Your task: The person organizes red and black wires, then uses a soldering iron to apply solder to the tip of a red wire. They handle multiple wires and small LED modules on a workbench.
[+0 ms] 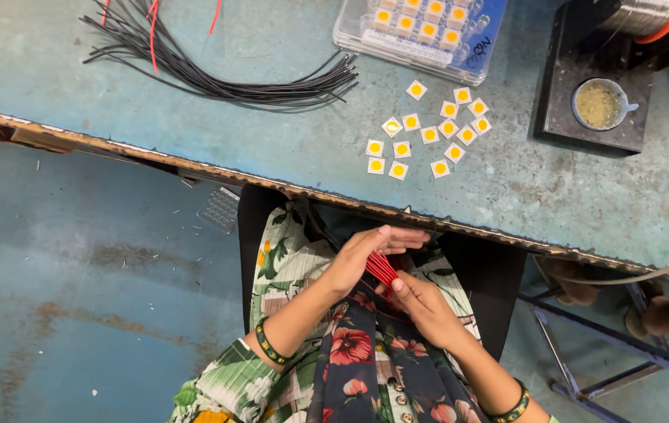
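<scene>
**Red wires held in the lap, below the counter edge**

The person is sitting at the worn blue counter (507, 184) and working in the lap rather than on top of it. The left hand (366, 254) is curling over a bundle of thin red wires (381, 268), its grip closing around them with the fingers stretching out flat toward the counter's edge. The right hand (421, 305) is pinching the lower end of the same bundle, thumb pressing against it. Most of the bundle is lying hidden between the two palms, so I cannot make out how many wires there are.

Up on the counter, a fan of black wires (217, 74) is running off the top edge. Small white squares with yellow centres (428, 135) are lying scattered near a clear tray (417, 31) of more, itself cut off. A dark block with a small round tin (601, 104) is sitting to the right.
</scene>
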{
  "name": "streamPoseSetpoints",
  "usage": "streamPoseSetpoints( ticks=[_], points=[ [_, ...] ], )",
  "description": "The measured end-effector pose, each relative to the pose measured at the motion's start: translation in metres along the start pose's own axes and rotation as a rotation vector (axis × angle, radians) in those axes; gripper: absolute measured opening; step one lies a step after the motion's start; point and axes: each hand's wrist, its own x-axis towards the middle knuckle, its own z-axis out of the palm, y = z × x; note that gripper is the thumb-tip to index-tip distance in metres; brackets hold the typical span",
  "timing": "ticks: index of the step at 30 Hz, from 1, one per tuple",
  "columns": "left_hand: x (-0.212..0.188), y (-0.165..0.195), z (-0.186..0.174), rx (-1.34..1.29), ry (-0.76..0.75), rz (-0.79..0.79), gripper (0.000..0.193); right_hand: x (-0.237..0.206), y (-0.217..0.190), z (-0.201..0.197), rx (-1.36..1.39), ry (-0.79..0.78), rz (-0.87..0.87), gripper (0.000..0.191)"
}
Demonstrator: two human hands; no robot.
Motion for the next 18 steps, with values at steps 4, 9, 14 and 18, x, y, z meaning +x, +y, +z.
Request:
streamPoseSetpoints(
  ticks=[4, 9, 14, 18],
  points=[
    [0.001, -0.007, 0.001, 0.055, 0.025, 0.014, 0.061, 0.001, -0.003, -0.001, 0.015, 0.017, 0.027, 0.051],
    [0.002, -0.014, 0.003, 0.151, 0.034, -0.009, 0.057, 0.002, 0.000, 0.001, 0.159, -0.046, 0.088, 0.047],
    [-0.004, 0.000, -0.005, 0.105, -0.017, -0.053, 0.041, 0.003, 0.010, -0.001, 0.302, -0.058, 0.092, 0.040],
    [-0.027, 0.022, -0.021, 0.278, -0.041, -0.194, 0.058, 0.004, 0.019, -0.009, 0.380, -0.024, 0.086, 0.040]
  ],
)
